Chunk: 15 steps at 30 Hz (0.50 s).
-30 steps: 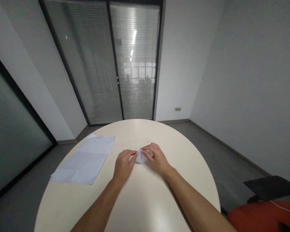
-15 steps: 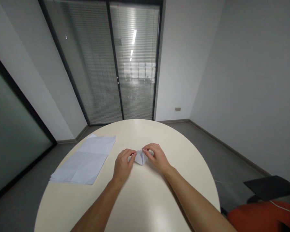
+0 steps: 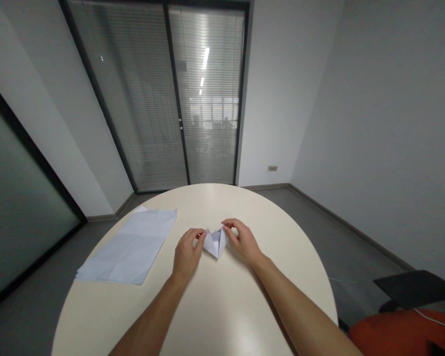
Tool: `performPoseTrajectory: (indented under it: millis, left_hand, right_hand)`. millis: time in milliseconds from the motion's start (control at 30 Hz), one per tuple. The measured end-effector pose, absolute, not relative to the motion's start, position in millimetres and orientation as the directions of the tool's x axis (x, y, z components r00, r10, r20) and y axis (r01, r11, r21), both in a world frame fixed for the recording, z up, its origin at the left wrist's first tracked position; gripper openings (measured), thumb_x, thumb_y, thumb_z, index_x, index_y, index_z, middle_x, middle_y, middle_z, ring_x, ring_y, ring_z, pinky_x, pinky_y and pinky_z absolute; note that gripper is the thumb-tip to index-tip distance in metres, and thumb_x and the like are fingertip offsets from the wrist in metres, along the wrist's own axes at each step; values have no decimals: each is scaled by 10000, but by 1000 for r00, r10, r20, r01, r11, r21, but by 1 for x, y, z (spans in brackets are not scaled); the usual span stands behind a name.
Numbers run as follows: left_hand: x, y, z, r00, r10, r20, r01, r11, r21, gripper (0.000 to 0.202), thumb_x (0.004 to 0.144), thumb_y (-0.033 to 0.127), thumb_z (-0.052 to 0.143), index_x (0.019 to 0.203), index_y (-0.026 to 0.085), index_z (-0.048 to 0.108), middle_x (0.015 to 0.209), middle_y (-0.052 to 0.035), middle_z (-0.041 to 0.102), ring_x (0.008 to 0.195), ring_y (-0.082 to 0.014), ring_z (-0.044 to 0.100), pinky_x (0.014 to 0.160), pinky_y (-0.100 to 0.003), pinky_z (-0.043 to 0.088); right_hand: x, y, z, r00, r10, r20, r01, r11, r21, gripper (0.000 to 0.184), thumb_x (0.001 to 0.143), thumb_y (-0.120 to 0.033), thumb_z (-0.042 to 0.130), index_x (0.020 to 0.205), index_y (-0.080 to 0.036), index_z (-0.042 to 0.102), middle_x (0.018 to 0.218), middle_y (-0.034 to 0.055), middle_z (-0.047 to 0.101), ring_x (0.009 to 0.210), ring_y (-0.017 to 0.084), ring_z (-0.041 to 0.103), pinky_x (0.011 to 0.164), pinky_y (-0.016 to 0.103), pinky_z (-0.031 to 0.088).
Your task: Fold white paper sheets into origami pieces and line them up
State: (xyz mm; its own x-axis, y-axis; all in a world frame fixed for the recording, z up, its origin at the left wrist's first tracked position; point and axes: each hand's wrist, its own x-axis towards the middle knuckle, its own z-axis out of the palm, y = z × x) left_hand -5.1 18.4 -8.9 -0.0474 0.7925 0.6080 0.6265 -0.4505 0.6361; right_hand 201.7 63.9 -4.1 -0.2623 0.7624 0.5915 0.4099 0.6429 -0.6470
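A small folded white paper piece (image 3: pixel 215 241) lies at the middle of the round cream table (image 3: pixel 215 306), its point towards me. My left hand (image 3: pixel 185 253) pinches its left upper corner with closed fingers. My right hand (image 3: pixel 243 241) pinches its right upper corner in the same way. The two hands sit on either side of the paper, which spreads open between them.
A stack of creased white sheets (image 3: pixel 131 246) lies on the table's left part. An orange seat (image 3: pixel 404 331) and a dark chair part (image 3: pixel 415 287) stand at the lower right. Glass doors with blinds (image 3: pixel 178 99) close off the far side of the room.
The hands have drawn slightly apart and the folded paper has opened wider between them, showing more of its pointed shape.
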Motion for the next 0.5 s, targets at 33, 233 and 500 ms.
performPoseTrajectory:
  millis: [33, 233, 500]
  left_hand:
    - [-5, 19, -9, -58, 794, 605, 622, -446, 644, 201, 992, 332, 531, 964, 207, 686, 946, -55, 715, 896, -202, 663, 795, -310, 508]
    - [-6, 21, -11, -122, 806, 578, 568, -421, 707, 206, 974, 353, 550, 971, 203, 691, 938, -54, 730, 872, -198, 678, 783, -304, 518]
    - [-8, 25, -15, -246, 812, 529, 484, -370, 793, 226, 957, 380, 562, 991, 190, 680, 972, -70, 732, 902, -212, 679, 786, -312, 529]
  right_hand:
    - [202, 64, -4, -258, 761, 595, 401, 645, -651, 224, 1005, -319, 522, 1166, -242, 657, 1086, 77, 717, 973, 214, 648, 882, 375, 517]
    - [205, 60, 3, -322, 705, 632, 386, 707, -592, 222, 972, -184, 482, 1052, -237, 683, 1001, 60, 704, 980, 212, 635, 900, 369, 490]
    - [211, 68, -7, -236, 799, 552, 481, 590, -648, 163, 901, -188, 527, 999, -220, 653, 993, 52, 678, 949, 218, 623, 869, 376, 494]
